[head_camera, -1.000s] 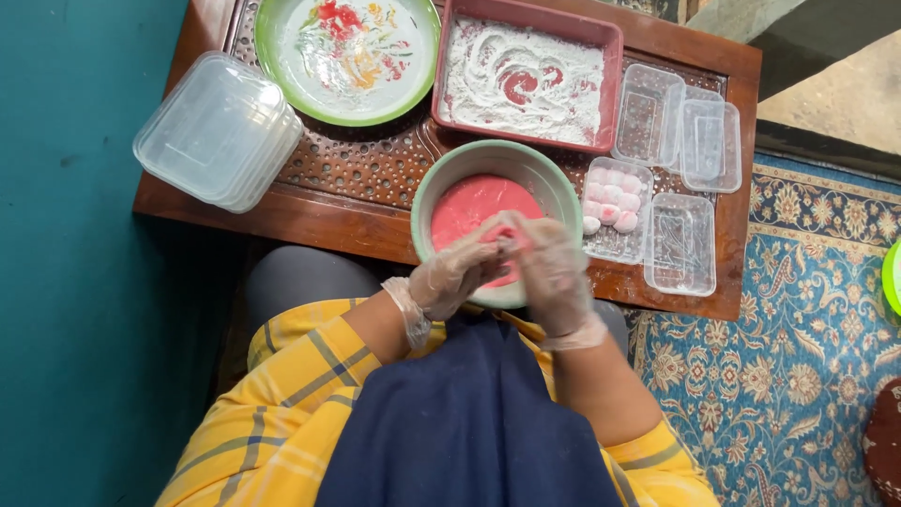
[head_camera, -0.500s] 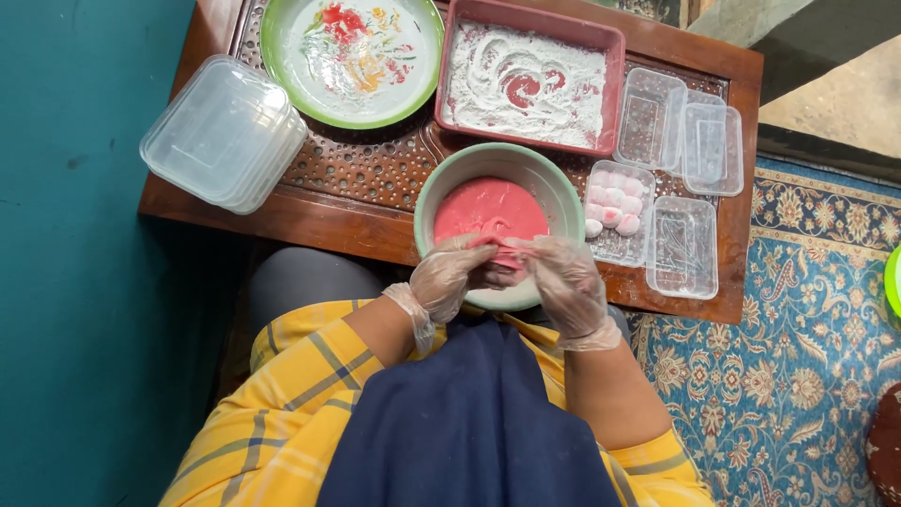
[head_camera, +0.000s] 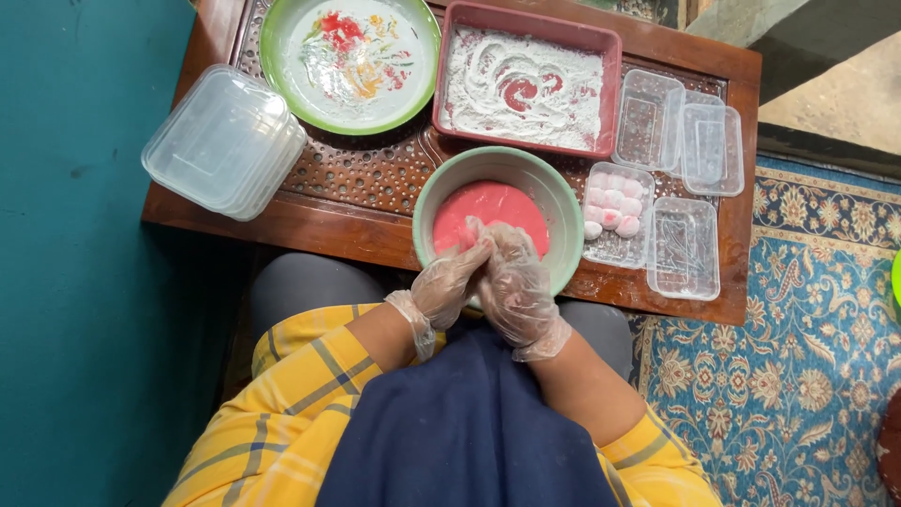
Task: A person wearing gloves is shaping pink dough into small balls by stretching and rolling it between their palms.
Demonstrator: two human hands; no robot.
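You are pressing your gloved left hand (head_camera: 449, 284) and right hand (head_camera: 513, 286) together over the green bowl (head_camera: 563, 202) of pink dough (head_camera: 488, 207), seemingly shaping a small piece hidden between them, so the next move is probably to roll it in the floured tray (head_camera: 610, 56).

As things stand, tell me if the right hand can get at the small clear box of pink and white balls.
Probably yes. The right hand is at the green bowl, and the small clear box sits open just beside that bowl with nothing between them.
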